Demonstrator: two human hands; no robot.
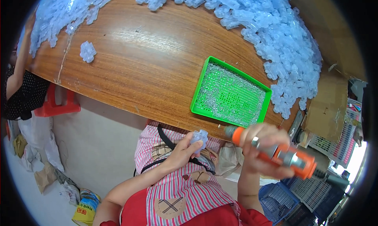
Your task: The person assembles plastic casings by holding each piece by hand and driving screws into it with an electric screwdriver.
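While your left hand (182, 150) pinches a pale blue translucent plastic part (199, 138), your right hand (264, 146) grips an orange-and-metal powered screwdriver (275, 152).
Fastening step, likely; next, line tip to part, screws from green plastic tray (200, 94) on wooden counter (149, 64).

The small pale-blue translucent plastic piece (199, 138) sits upright at 6 o'clock; the orange-and-silver electric screwdriver (271, 151) lies tilted at 4 o'clock.

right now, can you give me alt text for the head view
Left hand holds a small pale-blue plastic part while the right hand grips an orange and grey power screwdriver. Beyond them, a green tray of small screws sits on a wooden table beside piled blue parts.
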